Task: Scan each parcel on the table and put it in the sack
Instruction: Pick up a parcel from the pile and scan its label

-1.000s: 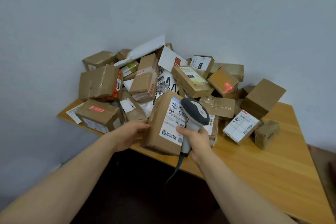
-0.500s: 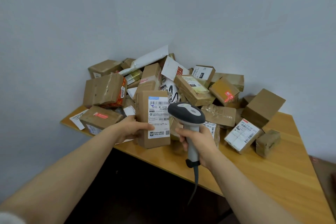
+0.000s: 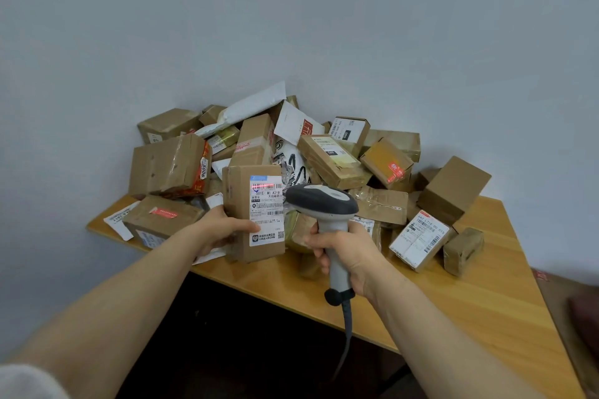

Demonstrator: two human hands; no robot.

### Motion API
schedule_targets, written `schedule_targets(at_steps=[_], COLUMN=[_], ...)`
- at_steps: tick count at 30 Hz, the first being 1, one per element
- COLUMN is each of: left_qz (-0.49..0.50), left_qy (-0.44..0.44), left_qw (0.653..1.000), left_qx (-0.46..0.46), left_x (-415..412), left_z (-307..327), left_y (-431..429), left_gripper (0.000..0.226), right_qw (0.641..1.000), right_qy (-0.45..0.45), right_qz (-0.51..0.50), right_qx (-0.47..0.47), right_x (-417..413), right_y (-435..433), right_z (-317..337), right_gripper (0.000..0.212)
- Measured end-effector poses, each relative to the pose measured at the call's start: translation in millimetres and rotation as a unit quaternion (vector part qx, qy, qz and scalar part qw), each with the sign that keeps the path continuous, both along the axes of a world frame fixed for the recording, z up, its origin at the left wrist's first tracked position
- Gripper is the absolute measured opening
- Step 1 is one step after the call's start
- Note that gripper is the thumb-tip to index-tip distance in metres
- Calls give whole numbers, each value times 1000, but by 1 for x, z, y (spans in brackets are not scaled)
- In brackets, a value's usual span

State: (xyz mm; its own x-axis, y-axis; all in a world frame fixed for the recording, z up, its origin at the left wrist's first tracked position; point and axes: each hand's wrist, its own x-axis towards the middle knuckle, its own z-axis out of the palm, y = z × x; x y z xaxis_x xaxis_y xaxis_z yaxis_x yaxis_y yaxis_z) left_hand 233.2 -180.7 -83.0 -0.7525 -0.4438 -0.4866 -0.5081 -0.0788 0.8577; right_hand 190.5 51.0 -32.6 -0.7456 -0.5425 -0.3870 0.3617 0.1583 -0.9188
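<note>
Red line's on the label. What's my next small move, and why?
Probably hold the scanner steady in the right hand a moment: its red line crosses the top barcode of the box that the left hand holds upright.

Brown parcel (image 3: pixel 241 214), red-lined white label (image 3: pixel 266 214).

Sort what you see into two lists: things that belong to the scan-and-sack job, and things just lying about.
Job:
parcel, held upright by the left hand
scanner, gripped by the right hand, red line on the parcel's barcode
heap of parcels waiting on the table

Lying about:
printed white sheet at the table's left edge
blurred reddish thing, far right

No sack in view.
</note>
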Motion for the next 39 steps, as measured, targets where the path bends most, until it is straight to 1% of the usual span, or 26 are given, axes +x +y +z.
schedule_targets(at_steps=[5, 8, 10, 14, 18, 22, 25, 27, 28, 30, 32, 34, 36, 39], left_qz=[5, 11, 13, 16, 19, 15, -2, -23, -36, -75, -120, -169, -215, -255], left_qy=[-10, -15, -17, -20, -17, -14, -17, -24, -23, -14, -6, 0, 7, 10], left_qw=[1000, 1000, 1000, 1000, 1000, 1000, 1000, 999, 999, 997, 990, 979, 967, 952], left_qx=[-2, -2, -3, 0, -1, 2, 4, 4, 7, 33, 74, 113, 136, 171], left_x=[-3, -4, -4, -4, -3, -4, -5, -6, -6, -10, -19, -30, -40, -51], left_z=[-1, -2, -3, -3, -4, -7, -9, -11, -11, -8, -6, -5, -8, -10], left_y=[-1, -1, -1, 0, 2, 1, 0, 1, 2, 7, 20, 41, 70, 124], left_gripper=[39, 49, 51, 53, 49, 53, 51, 53, 51, 48, 57, 79, 94, 107], right_qw=[1000, 1000, 1000, 1000, 1000, 1000, 1000, 999, 998, 993, 983, 973, 962, 946], right_qy=[-7, -6, -8, -7, -9, -10, -11, -19, -24, -35, -51, -58, -73, -104], right_qz=[1, 1, -1, -1, 4, 2, -6, -25, -39, -87, -150, -205, -250, -281], right_qx=[2, 5, 4, 3, 3, 8, -3, -29, -46, -76, -89, -84, -86, -119], right_x=[1, 1, 0, 0, 0, -1, -1, -1, 0, -1, -5, -8, -9, -7], right_y=[0, -1, -1, 0, 1, 1, 2, 5, 8, 17, 34, 58, 84, 124], right_z=[0, -1, -1, -1, -2, -5, -9, -12, -14, -19, -27, -37, -48, -56], right_gripper=[15, 16, 16, 15, 15, 16, 16, 11, 8, 14, 24, 31, 38, 49])
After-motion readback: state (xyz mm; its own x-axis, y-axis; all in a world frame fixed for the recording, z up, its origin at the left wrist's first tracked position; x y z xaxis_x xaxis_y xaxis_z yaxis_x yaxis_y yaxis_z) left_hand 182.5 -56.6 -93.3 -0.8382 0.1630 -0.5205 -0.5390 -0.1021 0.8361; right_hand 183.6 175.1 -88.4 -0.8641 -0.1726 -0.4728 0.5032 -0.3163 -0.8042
